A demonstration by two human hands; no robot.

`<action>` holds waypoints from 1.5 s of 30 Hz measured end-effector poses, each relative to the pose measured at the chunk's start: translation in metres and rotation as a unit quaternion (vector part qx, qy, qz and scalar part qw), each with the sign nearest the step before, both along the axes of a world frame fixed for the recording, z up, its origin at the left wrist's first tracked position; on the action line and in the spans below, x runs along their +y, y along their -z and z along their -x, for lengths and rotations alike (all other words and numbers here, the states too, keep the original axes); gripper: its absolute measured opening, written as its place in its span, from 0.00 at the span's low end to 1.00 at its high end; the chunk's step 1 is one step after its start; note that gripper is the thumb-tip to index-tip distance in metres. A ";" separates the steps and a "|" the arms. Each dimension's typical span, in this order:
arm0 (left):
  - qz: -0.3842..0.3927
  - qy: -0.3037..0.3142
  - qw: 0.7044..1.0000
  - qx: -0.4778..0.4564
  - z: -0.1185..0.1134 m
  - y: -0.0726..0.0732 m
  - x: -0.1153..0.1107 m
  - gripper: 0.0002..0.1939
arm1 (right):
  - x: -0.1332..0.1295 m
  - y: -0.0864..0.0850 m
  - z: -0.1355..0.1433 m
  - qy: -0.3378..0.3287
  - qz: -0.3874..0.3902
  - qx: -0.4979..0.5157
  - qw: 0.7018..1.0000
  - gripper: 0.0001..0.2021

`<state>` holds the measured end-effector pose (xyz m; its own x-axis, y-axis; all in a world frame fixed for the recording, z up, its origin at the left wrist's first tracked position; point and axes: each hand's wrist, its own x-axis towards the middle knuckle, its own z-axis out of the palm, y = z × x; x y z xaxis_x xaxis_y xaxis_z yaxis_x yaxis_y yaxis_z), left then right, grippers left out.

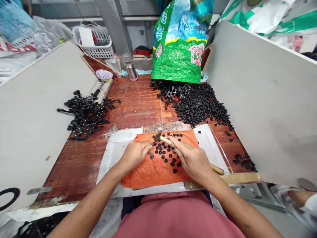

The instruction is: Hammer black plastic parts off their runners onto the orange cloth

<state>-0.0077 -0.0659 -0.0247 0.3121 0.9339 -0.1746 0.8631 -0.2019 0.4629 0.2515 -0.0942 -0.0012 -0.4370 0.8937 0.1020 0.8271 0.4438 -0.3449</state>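
Note:
My right hand [194,160] is closed around a hammer [166,141] with a pale wooden handle. Its dark metal head hangs over the orange cloth [148,177], close to my left fingertips. My left hand [135,153] pinches a small black strip with round ends [151,155], one end lying on the cloth. Several small black round caps [165,160] with hollow centres are spread on the cloth between my hands. Part of the strip is hidden under my left fingers and the hammer head.
Linked black pieces [86,114] are heaped at the left. A large pile of small black parts [198,104] spreads before a green sack [177,59]. Behind are a metal flask [131,71] and a white basket [99,51]. Grey panels [262,99] flank the wooden table [133,105].

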 end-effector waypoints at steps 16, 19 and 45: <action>0.005 -0.019 0.999 -0.042 0.000 0.006 0.001 0.21 | 0.007 0.000 0.013 -0.007 0.007 -0.002 1.000 0.28; 0.006 -0.023 0.997 -0.075 0.002 0.008 0.001 0.21 | 0.006 -0.004 0.008 0.004 -0.008 0.073 0.997 0.27; 0.009 -0.018 0.999 0.029 -0.002 -0.001 0.001 0.21 | -0.007 0.012 -0.021 0.050 0.072 0.062 0.994 0.25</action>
<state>-0.0060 -0.0650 -0.0234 0.2667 0.9411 -0.2081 0.8952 -0.1618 0.4153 0.2727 -0.1015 -0.0128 -0.3368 0.9414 0.0169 0.8115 0.2993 -0.5019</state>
